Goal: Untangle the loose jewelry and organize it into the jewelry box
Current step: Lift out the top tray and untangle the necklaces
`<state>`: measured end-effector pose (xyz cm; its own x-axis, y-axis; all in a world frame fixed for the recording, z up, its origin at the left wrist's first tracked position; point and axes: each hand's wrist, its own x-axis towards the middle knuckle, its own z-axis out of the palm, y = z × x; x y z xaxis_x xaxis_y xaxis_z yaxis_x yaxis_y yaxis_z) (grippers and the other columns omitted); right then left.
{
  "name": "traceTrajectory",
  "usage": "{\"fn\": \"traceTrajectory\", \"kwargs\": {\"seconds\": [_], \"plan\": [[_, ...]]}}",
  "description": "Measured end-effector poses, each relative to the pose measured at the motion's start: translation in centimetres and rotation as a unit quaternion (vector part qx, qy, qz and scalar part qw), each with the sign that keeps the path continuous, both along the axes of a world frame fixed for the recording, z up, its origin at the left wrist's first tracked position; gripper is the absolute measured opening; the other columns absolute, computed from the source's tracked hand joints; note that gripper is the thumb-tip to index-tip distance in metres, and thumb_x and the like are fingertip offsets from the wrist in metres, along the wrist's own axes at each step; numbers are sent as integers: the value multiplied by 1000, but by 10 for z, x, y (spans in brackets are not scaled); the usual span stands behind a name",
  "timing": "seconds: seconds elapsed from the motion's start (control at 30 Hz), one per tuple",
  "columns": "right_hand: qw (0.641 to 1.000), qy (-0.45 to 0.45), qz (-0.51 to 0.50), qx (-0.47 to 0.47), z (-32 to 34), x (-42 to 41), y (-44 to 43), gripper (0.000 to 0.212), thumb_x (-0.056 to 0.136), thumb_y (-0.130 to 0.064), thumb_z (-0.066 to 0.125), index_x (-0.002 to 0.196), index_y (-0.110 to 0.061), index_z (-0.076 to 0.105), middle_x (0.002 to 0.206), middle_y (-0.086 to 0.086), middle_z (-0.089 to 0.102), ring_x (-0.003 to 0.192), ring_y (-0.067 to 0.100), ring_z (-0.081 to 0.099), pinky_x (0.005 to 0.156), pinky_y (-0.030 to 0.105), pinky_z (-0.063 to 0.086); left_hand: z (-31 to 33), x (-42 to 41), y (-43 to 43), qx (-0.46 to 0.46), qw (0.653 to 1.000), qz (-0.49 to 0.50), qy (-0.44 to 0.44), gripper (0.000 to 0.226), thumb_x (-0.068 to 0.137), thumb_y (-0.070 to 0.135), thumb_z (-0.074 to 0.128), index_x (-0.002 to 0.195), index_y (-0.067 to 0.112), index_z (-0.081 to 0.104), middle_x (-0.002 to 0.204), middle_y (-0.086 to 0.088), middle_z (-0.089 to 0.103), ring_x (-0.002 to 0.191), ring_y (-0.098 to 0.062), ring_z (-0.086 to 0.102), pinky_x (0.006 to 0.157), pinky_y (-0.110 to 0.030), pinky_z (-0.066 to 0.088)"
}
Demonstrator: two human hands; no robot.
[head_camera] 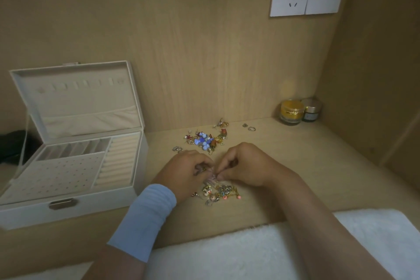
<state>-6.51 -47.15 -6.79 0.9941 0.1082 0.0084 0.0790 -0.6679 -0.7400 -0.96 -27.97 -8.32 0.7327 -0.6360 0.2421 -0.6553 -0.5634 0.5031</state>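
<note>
White open jewelry box [102, 202] w/ cream lining is stood ready. Right of box, left hand [184, 173] & right hand [245, 166] are curled, fingertips pinched on tangled gold beaded chain [218, 192]; knots are best teased loose, not yanked.

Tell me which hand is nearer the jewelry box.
Left. The left hand pinches the tangled jewelry just right of the jewelry box, not touching the box. The right hand pinches the same tangle farther right, beyond the left hand.
</note>
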Motion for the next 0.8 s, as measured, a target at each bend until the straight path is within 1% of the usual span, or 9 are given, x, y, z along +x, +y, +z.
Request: {"fn": "traceTrajectory", "kwargs": {"seconds": [0.07,0.17,0.3,0.4,0.47,0.6,0.67,0.73,0.8], "plan": [[1000,-8,-4,21,3,-1,0,10,76,-14,85,79,-22,80,72,-9,74,66,-5,62,70,15,49,-1,1,1,7,1000,-3,7,21,85,20,71,104,27,72,95,8,63,93,-9,54,85,-24,44],[998,-31,-36,49,4,-3,-3,7,80,-14,81,79,-20,79,74,-5,75,68,0,63,73,24,54,-1,0,3,23,1000,-12,-1,30,88,16,63,113,31,68,106,7,60,103,-13,48,93,-27,40],[985,-74,-67,138,9,-4,3,6,86,-5,74,84,-10,76,66,-8,70,60,1,59,62,16,47,0,1,1,22,999,-10,34,34,85,12,62,110,35,68,118,10,56,113,-15,44,103,-32,36],[966,-94,-92,222,14,-6,12,10,88,1,70,85,-8,73,60,-5,66,52,3,56,51,16,45,7,-3,0,-85,984,-11,159,31,85,4,60,89,33,72,98,5,68,97,-18,63,95,-40,50],[958,-99,-102,249,15,-5,17,14,89,0,68,87,-12,73,62,-2,67,53,4,57,50,18,46,11,-4,3,-126,969,-3,211,25,89,7,59,86,28,73,83,0,73,82,-19,69,87,-41,54],[955,-82,-118,259,25,11,21,16,92,0,65,91,-14,73,68,-1,68,55,2,59,57,15,49,7,3,5,-161,963,19,216,12,89,24,64,86,32,72,83,7,73,76,-16,70,79,-43,58],[960,-56,-117,249,33,23,19,16,93,0,64,93,-13,73,67,-4,70,57,4,64,59,16,52,7,7,4,-186,960,40,206,12,89,24,65,81,31,72,81,13,72,80,-6,68,84,-36,55],[963,-31,-104,246,38,35,18,14,91,1,65,95,-10,73,67,-2,73,61,8,71,59,19,56,10,7,3,-216,954,59,198,15,89,23,65,77,30,71,77,17,72,78,0,67,81,-26,52],[963,-24,-106,248,39,43,17,13,89,2,68,98,-7,73,69,1,75,63,10,73,58,18,55,10,7,4,-236,946,88,203,16,88,23,66,74,30,72,75,19,72,76,1,67,77,-23,51]]}}
